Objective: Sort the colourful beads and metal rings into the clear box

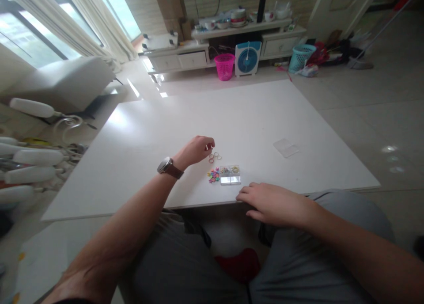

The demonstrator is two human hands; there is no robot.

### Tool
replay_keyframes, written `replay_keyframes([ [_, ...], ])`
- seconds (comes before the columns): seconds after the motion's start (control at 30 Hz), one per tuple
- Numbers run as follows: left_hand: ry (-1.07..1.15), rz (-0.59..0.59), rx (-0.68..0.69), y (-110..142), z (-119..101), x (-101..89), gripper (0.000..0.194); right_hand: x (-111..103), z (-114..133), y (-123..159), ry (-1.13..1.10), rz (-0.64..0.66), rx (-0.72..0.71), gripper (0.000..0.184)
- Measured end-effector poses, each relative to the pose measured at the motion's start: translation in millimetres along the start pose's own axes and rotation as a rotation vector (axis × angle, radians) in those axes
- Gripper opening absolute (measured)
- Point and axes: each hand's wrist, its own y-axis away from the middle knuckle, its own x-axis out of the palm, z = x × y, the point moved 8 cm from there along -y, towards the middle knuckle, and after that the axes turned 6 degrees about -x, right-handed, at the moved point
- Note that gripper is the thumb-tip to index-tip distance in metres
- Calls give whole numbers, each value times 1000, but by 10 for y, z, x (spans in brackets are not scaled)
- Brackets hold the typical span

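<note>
Right hand (265,202) resting at table's (238,114) near edge, fingers loosely extended | one clear box (225,180) sitting near that edge | charms (213,176), uncountable, lying just left | at least three rings (211,162) lying beyond | left hand (197,149) curling its fingers beside them, cannot tell if pinching | one clear plastic piece (285,148) lying rightward, open table stretching beyond

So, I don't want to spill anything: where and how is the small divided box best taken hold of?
I'd pinch the small divided box by its near and far walls, coming from the right with the right hand. Colourful star-shaped pieces crowd its left side, and that hand lies near its right corner. Keep it level, since the far compartments hold small things.
</note>
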Motion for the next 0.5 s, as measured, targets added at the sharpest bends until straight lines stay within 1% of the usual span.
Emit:
replay_keyframes([
  [0.03, 4, -2, -44, 20, 145, -13, 17, 7, -1, 0, 0, 11, 1, 30],
  [0.1, 24, 39, -108, 65, 377, 28, 13, 23, -1, -4, -2, 33, 1, 30],
  [0.13, 36, 63, -127, 83, 455, 66, 11, 25, -2, -7, -5, 36, 1, 30],
  [0.2, 57, 103, -147, 103, 534, 154, 9, 27, 0, -16, -9, 34, -5, 30],
  [0.27, 73, 135, -142, 97, 528, 254, 9, 32, -5, -25, -11, 30, -3, 29],
  [0.4, 72, 190, -108, 43, 414, 453, 11, 48, -8, -39, -24, 33, -4, 30],
  [0.5, 34, 207, -123, 8, 373, 540, 10, 56, -12, -41, -35, 44, 0, 31],
])
